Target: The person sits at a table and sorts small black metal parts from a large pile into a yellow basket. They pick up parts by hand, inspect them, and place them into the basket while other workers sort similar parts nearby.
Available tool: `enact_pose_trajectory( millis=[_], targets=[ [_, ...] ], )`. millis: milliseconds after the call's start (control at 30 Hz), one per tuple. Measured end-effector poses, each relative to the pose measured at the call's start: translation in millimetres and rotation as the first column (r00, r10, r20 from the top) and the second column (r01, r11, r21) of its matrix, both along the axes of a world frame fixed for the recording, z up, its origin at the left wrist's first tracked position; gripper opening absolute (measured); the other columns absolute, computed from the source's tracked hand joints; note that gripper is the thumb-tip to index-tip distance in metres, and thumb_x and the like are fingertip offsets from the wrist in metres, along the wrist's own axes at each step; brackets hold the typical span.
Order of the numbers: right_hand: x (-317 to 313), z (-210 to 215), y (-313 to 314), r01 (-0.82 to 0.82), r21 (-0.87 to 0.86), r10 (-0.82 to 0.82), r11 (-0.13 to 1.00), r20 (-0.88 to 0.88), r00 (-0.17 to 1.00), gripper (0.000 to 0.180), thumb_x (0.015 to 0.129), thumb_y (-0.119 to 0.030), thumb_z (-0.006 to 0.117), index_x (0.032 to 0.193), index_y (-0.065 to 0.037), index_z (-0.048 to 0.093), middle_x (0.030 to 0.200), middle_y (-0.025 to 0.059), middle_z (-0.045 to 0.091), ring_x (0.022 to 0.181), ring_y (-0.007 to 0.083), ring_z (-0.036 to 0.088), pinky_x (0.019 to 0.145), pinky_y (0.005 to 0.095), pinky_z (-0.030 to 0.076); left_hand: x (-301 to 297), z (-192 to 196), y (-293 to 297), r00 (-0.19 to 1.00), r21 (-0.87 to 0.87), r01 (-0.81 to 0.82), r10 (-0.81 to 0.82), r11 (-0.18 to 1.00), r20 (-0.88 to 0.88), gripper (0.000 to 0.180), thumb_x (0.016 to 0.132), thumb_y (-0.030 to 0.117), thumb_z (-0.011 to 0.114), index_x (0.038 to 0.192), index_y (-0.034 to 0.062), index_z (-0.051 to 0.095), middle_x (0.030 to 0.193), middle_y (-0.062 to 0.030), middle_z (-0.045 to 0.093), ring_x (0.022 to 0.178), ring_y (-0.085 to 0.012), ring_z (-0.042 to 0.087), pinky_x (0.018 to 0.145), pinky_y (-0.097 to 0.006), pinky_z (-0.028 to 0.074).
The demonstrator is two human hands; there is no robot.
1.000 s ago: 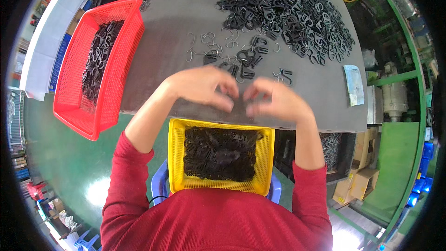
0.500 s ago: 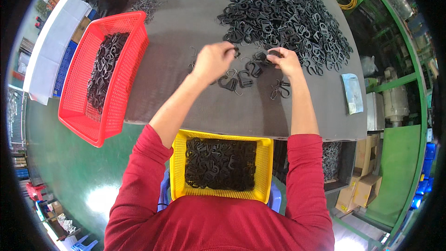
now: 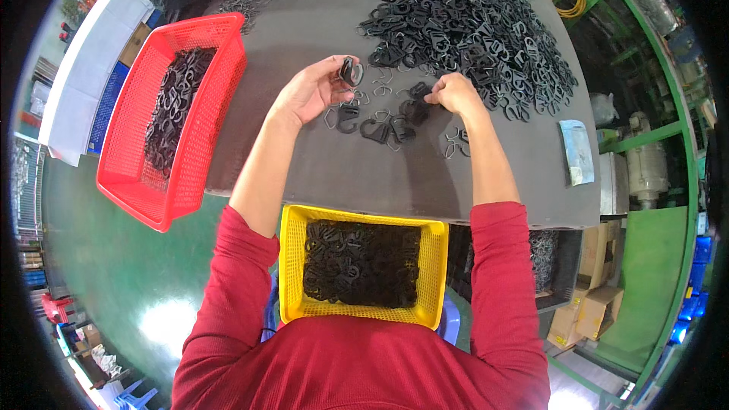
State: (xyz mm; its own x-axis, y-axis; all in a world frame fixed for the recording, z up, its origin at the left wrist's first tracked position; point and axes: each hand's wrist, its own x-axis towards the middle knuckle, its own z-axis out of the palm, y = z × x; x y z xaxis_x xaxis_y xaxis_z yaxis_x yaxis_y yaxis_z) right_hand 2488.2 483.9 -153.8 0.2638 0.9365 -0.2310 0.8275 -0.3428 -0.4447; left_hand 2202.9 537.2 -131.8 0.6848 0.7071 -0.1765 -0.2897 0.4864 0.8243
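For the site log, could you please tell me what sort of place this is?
Probably a factory sorting or assembly bench: a large heap of identical black plastic clips on a grey worktable, red and yellow mesh baskets filled with them, and green metal racking alongside.

Grey table point(image 3: 319, 175) w/ black clip pile point(image 3: 471, 23), red basket point(image 3: 133, 190), pouch point(image 3: 577, 153).

The left hand point(image 3: 307, 95) holds a small black clip point(image 3: 350, 72) raised off the grey table point(image 3: 304, 167), while the right hand point(image 3: 453, 93) rests fingers on loose black clips point(image 3: 414, 110) beside a large heap point(image 3: 471, 26). A yellow basket point(image 3: 292, 258) of clips sits at the person's lap, and a red basket point(image 3: 133, 182) lies to the left.
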Motion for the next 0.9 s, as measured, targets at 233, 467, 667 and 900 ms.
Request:
enact_pose_trajectory(
  millis=[233,467,667,900],
  targets=[
    [1,38,-14,0.076,0.095,-0.033,0.993,-0.390,0.920,0.017,0.070,-0.019,0.075,0.077,-0.006,0.067,0.068,0.0014,0.064,0.055,0.0083,0.051,0.051,0.0243,0.039,29,-11,-15,0.940,0.118,-0.033,0.071,0.992,-0.334,0.028,0.082,0.034,0.066,0.082,0.0074,0.059,0.061,0.0059,0.045,0.051,-0.0069,0.041,0.046,-0.025,0.032],
    [21,36,-45,0.324,0.142,-0.175,0.935,-0.610,0.773,0.016,0.071,-0.015,0.074,0.077,-0.002,0.067,0.068,0.0035,0.065,0.062,0.0113,0.057,0.060,0.0259,0.045,75,-25,-50,0.734,0.852,0.214,0.497,0.478,-0.463,0.039,0.070,0.026,0.070,0.103,0.0076,0.062,0.078,-0.0092,0.062,0.073,-0.0251,0.061,0.067,-0.036,0.049],
    [23,47,-59,0.293,0.183,-0.076,0.938,-0.717,0.692,0.013,0.076,-0.015,0.071,0.084,-0.004,0.067,0.074,0.0012,0.064,0.064,0.0052,0.052,0.057,0.0195,0.037,97,-28,-60,0.724,0.838,0.327,0.455,0.436,-0.519,0.061,0.072,0.025,0.069,0.127,0.0079,0.049,0.122,-0.0146,0.054,0.107,-0.0317,0.055,0.092,-0.038,0.044],
    [46,39,-60,0.266,0.296,-0.120,0.917,-0.431,0.894,0.020,0.076,-0.021,0.073,0.078,-0.002,0.067,0.066,-0.0021,0.060,0.057,0.0063,0.048,0.054,0.0217,0.037,126,-47,-49,0.726,0.855,0.481,0.458,0.195,-0.513,0.064,0.073,0.029,0.070,0.128,0.0066,0.047,0.128,-0.0124,0.050,0.107,-0.0315,0.056,0.089,-0.041,0.046]
  ],
)
